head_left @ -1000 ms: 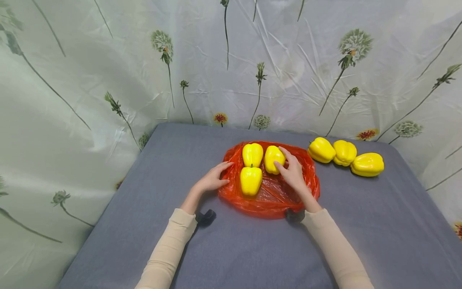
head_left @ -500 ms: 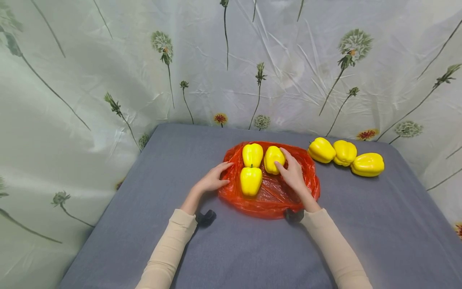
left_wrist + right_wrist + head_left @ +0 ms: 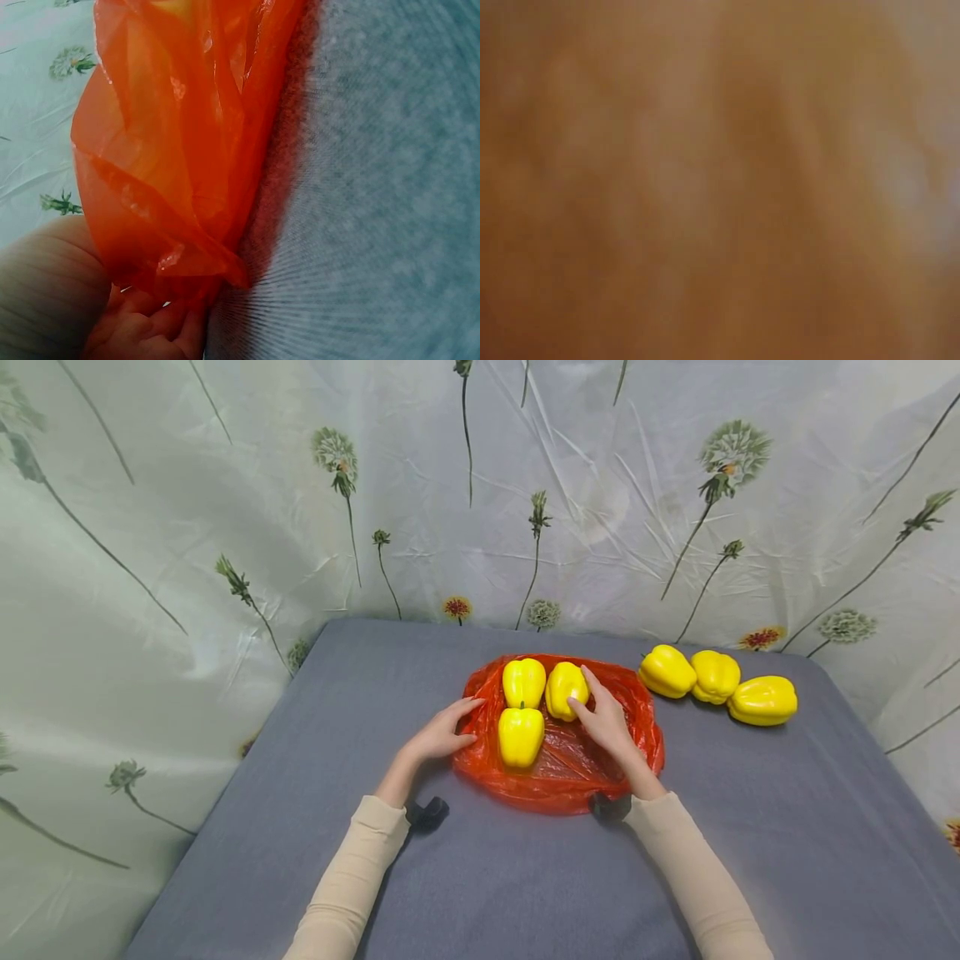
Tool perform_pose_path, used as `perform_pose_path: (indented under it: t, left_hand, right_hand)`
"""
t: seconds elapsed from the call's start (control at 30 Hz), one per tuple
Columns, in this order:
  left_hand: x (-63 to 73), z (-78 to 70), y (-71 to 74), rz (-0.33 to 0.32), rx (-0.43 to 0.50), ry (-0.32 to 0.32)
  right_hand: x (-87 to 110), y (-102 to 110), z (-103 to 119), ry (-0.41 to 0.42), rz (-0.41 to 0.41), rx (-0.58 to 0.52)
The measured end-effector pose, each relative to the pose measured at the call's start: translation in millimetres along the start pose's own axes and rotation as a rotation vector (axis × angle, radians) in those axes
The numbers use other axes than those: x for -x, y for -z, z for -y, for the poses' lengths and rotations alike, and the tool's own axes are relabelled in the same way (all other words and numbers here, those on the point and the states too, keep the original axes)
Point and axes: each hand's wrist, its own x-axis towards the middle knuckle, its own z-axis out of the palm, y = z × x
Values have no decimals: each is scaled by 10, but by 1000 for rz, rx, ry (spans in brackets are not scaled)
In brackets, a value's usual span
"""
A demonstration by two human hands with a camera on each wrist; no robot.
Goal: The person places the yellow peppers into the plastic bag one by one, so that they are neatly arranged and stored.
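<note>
Here an orange-brown blur [image 3: 630, 247] is filling nearly the whole right wrist view, a darker streak [image 3: 757, 112] is slanting down through the middle, and over on the right a pale bluish-grey patch [image 3: 911, 184] is glowing, with faint yellowish tints showing beside it; everything is looking too smeared to identify.

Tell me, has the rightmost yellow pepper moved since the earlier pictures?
No, not visibly, in any direction: in the head view, the rightmost yellow pepper lies just below the red printed flower, as before.
</note>
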Motion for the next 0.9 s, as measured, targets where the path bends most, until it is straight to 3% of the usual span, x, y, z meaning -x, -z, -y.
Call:
perform_pose_path:
  t: [0.47,0.9]
  left_hand:
    - [-21,26,-8,0,0,-10]
    - [-20,6,2,-4,15,-22]
  right_hand:
    - [125,283,10,57,-1,-2]
    - [276,571,-129,65,-153,-80]
